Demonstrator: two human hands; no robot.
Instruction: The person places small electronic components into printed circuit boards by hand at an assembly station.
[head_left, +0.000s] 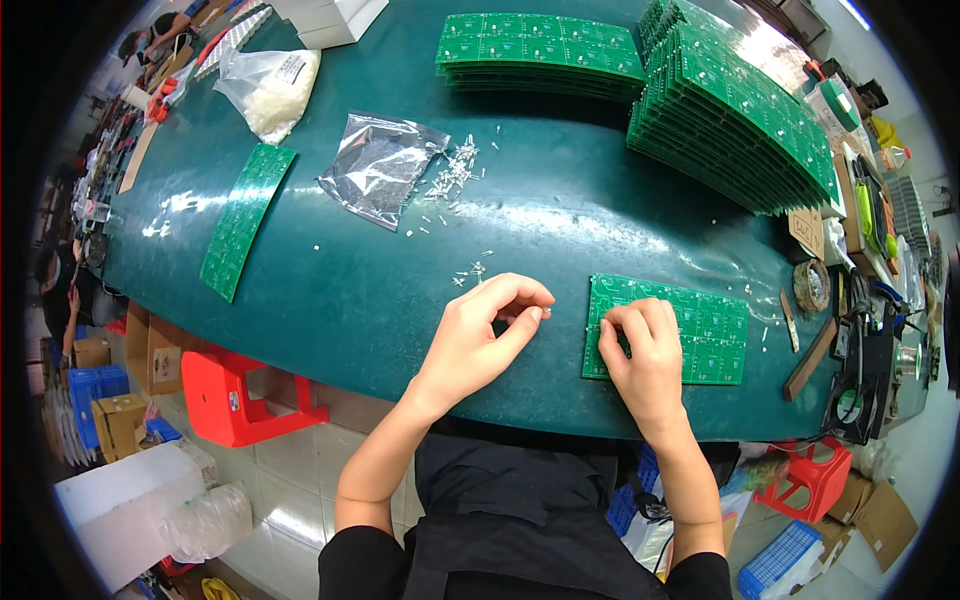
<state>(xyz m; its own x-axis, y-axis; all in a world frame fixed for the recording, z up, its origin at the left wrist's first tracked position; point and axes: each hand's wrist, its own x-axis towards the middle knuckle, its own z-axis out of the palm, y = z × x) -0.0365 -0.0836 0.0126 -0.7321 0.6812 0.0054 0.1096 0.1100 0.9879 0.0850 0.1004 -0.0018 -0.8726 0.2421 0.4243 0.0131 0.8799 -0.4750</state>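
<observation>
A green circuit board panel (712, 335) lies on the table in front of me, to the right. My right hand (645, 350) is over its left part, fingers curled down to the surface; the fingertips hide whatever they pinch. Left of the board and apart from it, my left hand (485, 340) hovers with a small white electronic component (545, 312) at the tips of thumb and forefinger. Several similar leaded components (474, 272) are scattered just beyond that hand. A larger loose pile (458, 168) spreads farther off, beside a clear plastic bag (375, 170).
Tall stacks of green panels (735, 120) and a lower stack (540, 50) stand at the back right. Another panel (247, 222) lies at the left, near a bag of white parts (272, 90). Tape (811, 286) and tools crowd the right edge. A red stool (240, 400) stands below left.
</observation>
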